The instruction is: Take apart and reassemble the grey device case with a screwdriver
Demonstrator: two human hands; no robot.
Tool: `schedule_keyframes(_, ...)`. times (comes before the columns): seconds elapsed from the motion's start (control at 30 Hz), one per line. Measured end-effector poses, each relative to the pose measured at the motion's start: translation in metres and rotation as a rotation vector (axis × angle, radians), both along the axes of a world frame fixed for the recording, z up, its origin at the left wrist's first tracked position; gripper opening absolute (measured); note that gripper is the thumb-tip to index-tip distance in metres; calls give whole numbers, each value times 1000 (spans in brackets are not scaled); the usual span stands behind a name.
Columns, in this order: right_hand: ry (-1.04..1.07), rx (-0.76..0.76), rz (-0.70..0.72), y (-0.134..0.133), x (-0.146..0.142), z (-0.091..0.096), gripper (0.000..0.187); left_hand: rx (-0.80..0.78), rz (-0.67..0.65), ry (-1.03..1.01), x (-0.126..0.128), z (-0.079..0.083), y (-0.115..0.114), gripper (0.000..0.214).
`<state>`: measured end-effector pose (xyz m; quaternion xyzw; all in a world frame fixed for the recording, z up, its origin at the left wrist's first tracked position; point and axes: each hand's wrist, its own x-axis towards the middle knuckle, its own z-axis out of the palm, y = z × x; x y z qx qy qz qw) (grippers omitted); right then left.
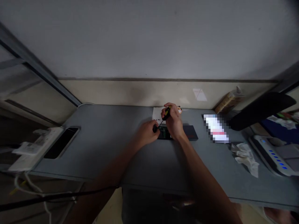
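My right hand (173,119) is closed around the yellow-and-black handle of a screwdriver (166,113). Its thin shaft slants down and left toward my left hand (149,132). The left fingers are closed on a small black round piece (154,128), close to the screwdriver's tip; whether the two touch I cannot tell. Just under both hands lies a flat dark case (191,133), its left part showing a green circuit board (164,132). My right hand and wrist hide the middle of it. Behind, a white sheet of paper (157,112) carries several tiny dark specks.
A phone (62,143) and papers (35,146) are at the left end of the grey desk (105,133). Rightward are a lit screen (216,128), crumpled tissue (245,157), a black cylinder-like object (263,109) and a white device with blue lights (273,155). Cables hang at lower left.
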<state>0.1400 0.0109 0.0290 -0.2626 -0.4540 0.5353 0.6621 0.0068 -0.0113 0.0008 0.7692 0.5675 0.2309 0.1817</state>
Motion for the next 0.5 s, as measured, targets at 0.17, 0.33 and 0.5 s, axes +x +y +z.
schedule_keyframes(0.17, -119, -14, -45, -1, 5, -1, 46, -54, 52, -68, 1, -2, 3, 12)
schedule_keyframes(0.33, -150, 46, -70, 2, 3, -3, 45, -103, -29, -115, -8, -5, 7, 16)
schedule_keyframes(0.5, -49, -17, -3, 2, 3, -1, 49, -63, -131, -103, -16, -5, 9, 18)
